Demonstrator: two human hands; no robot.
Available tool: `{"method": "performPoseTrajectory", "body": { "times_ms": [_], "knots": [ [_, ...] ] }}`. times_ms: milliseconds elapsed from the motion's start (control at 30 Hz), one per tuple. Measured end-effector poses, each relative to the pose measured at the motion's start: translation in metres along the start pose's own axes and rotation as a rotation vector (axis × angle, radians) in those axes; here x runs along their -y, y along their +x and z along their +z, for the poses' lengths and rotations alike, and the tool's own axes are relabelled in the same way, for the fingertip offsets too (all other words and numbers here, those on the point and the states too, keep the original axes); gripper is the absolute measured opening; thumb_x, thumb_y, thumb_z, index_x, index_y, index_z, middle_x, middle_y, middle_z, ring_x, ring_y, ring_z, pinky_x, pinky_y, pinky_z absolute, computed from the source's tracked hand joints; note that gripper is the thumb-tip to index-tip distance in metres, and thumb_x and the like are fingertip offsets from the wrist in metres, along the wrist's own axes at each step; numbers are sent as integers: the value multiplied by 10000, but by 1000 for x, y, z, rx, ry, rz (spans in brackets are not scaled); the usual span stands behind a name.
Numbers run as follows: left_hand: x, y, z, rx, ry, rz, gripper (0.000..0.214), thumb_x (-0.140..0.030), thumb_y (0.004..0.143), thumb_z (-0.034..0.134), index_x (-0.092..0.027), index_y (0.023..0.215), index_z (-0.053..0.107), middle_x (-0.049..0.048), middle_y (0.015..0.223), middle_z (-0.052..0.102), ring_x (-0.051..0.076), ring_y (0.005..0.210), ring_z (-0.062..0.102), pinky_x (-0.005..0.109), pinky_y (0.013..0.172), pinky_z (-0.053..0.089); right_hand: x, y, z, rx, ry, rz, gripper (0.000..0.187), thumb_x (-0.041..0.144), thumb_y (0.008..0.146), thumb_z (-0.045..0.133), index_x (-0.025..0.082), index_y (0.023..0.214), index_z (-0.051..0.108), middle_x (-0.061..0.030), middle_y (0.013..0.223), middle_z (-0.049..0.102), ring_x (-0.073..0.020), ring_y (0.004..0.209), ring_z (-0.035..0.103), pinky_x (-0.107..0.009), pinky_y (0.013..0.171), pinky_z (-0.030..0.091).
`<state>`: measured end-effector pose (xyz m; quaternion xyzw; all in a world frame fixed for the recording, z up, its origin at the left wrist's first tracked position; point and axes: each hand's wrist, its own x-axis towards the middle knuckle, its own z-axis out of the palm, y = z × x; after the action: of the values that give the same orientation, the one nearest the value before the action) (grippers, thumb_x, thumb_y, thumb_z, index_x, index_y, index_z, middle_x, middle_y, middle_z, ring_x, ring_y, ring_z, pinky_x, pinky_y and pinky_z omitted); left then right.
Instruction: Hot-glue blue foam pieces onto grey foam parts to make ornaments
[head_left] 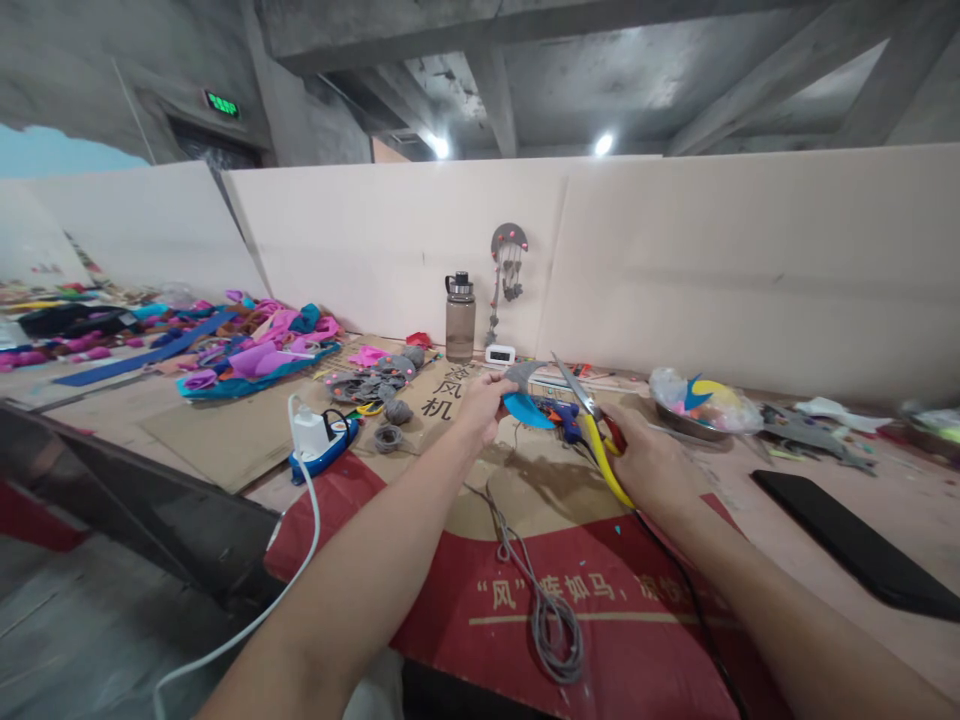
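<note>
Pinched in my left hand (484,405) are a grey felt piece (523,374) and, just below it, a bright blue felt piece (529,411). My right hand (651,458) grips a pair of scissors (598,437) with yellow handles, the blades pointing up and away to the left. The blades are apart from the felt by a small gap. Between the two hands, a blue glue gun (568,422) lies on the cardboard, partly hidden by the scissors. A coil of grey cord (556,640) rests nearer to me.
A bottle (460,325) and small white clock (500,355) stand by the back board, where a grey moon ornament (508,240) hangs. Left are a power strip (330,455) and pink fabric (277,345). Right are a metal bowl (694,425) and black phone (855,540).
</note>
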<state>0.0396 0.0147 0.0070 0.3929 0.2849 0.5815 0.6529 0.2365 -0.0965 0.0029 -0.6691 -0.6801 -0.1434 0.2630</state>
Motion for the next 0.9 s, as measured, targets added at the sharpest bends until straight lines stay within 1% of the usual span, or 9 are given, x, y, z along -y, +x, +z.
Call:
{"method": "performPoseTrajectory", "body": {
  "times_ms": [100, 233, 300, 367, 500, 633, 767, 900],
  "knots": [
    [-2, -2, 1, -39, 28, 1, 254, -92, 545, 690, -172, 741, 549, -35, 626, 588, 84, 503, 515, 215, 492, 409, -3, 1, 3, -5, 136, -14, 445, 219, 848, 464, 179, 1279, 568, -93, 910, 701, -218, 760, 631, -283, 651, 429],
    [-3, -4, 5, -13, 11, 18, 256, -100, 531, 717, -173, 708, 549, -38, 604, 585, 77, 493, 514, 200, 478, 391, -4, 2, 10, -42, 176, -133, 470, 178, 822, 453, 153, 1288, 509, -129, 1047, 646, -238, 906, 607, -320, 763, 456],
    [-2, -5, 6, 2, 0, 31, 257, -96, 526, 717, -176, 709, 554, -38, 614, 591, 82, 507, 528, 206, 494, 409, -3, 0, 11, -23, 122, -142, 463, 167, 824, 455, 149, 1283, 505, -141, 1082, 625, -239, 933, 598, -315, 756, 441],
    [0, -5, 7, 10, -4, 47, 262, -100, 528, 721, -178, 719, 558, -42, 614, 585, 87, 520, 535, 215, 515, 423, -1, -2, 10, 21, 24, -123, 441, 179, 837, 473, 162, 1275, 516, -133, 1070, 629, -232, 900, 601, -297, 702, 408],
    [4, -4, 7, 9, 1, 70, 264, -111, 548, 716, -183, 724, 532, -50, 611, 560, 84, 529, 516, 211, 520, 394, 2, -5, 6, 51, -153, -103, 441, 208, 856, 501, 201, 1296, 507, -115, 1069, 647, -226, 885, 601, -285, 630, 325],
    [5, -6, 8, 20, 0, 73, 273, -88, 537, 676, -185, 741, 524, -49, 622, 559, 90, 541, 514, 213, 512, 371, 1, -5, 5, 65, -207, -97, 460, 230, 862, 526, 204, 1321, 493, -121, 1086, 654, -225, 891, 607, -289, 630, 313],
    [4, -8, 9, 27, 0, 59, 301, -74, 519, 648, -190, 769, 527, -62, 594, 533, 83, 514, 486, 205, 490, 347, 2, -4, 5, 85, -228, -98, 429, 242, 880, 515, 208, 1308, 505, -113, 1068, 665, -234, 907, 617, -294, 631, 318],
    [2, -9, 11, 23, -46, 32, 310, -67, 512, 637, -183, 779, 533, -48, 626, 570, 83, 538, 517, 200, 505, 369, 1, -5, 6, 77, -257, -83, 369, 267, 909, 486, 221, 1272, 529, -105, 1069, 665, -233, 888, 628, -298, 593, 296]
  ]
}}
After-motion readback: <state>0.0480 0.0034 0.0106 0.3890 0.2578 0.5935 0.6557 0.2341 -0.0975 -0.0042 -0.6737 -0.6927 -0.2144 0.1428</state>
